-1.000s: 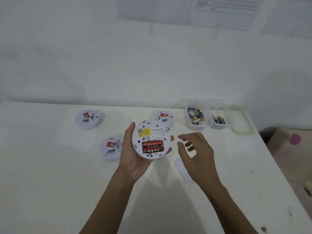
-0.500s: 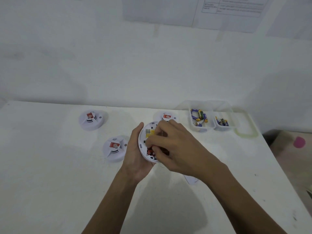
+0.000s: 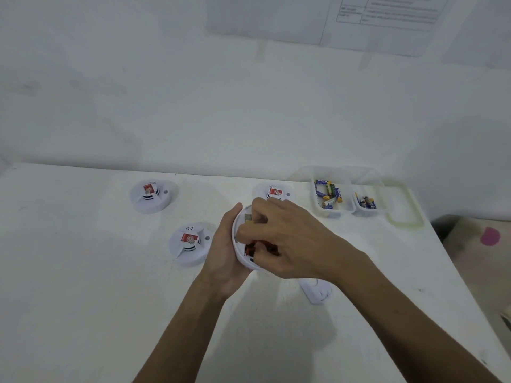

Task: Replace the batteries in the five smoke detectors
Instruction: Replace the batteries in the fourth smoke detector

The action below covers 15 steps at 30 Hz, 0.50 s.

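Left grip [image 3: 224,254] cups the smoke detector [image 3: 239,259]; right grip [image 3: 289,240], knuckles up, curls fingers onto it

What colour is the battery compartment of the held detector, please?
The compartment is red; head view.

White table [image 3: 83,299]: detectors [image 3: 190,244], battery tubs [image 3: 331,214], cover [image 3: 316,295]

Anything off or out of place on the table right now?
Nothing spilled or broken. A small white cover lies loose on the table below the right hand, likely off the detector the left hand holds. Batteries sit in their tubs. Only three more detectors show: four, not five.
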Motion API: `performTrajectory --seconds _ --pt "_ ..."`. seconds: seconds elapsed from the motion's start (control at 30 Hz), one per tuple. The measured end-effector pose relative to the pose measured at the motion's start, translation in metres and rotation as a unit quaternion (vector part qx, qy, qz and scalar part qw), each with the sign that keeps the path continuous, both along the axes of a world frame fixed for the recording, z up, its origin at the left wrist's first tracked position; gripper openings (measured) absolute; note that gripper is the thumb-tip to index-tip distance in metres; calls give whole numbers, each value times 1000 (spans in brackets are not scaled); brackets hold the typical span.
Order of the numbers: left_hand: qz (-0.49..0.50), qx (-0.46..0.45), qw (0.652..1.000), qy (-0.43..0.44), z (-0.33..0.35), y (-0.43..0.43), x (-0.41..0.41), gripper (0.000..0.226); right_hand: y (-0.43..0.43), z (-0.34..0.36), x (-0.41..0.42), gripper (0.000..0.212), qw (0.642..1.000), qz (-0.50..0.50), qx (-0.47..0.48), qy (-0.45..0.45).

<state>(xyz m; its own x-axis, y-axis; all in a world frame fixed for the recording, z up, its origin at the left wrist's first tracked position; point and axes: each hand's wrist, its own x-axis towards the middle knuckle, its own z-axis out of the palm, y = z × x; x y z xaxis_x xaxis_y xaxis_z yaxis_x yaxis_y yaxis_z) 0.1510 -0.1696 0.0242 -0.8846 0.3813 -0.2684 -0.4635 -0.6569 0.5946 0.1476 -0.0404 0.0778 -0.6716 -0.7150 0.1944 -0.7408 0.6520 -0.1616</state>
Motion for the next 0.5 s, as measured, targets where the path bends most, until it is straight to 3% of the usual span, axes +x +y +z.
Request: performTrajectory --seconds 0.17,0.27,0.37,0.5 --pt "-4 -26 1000 -10 -1 3 -2 55 3 1 -1 7 1000 8 -17 -22" --pt "8 -48 999 -17 -8 3 -4 48 5 1 -1 34 998 25 -50 -37" --pt "-7 -40 999 -15 -8 2 -6 55 6 1 -1 48 997 21 -67 -30" --pt "21 -30 999 -25 -10 -1 -10 47 9 3 3 29 987 -27 -138 -72"
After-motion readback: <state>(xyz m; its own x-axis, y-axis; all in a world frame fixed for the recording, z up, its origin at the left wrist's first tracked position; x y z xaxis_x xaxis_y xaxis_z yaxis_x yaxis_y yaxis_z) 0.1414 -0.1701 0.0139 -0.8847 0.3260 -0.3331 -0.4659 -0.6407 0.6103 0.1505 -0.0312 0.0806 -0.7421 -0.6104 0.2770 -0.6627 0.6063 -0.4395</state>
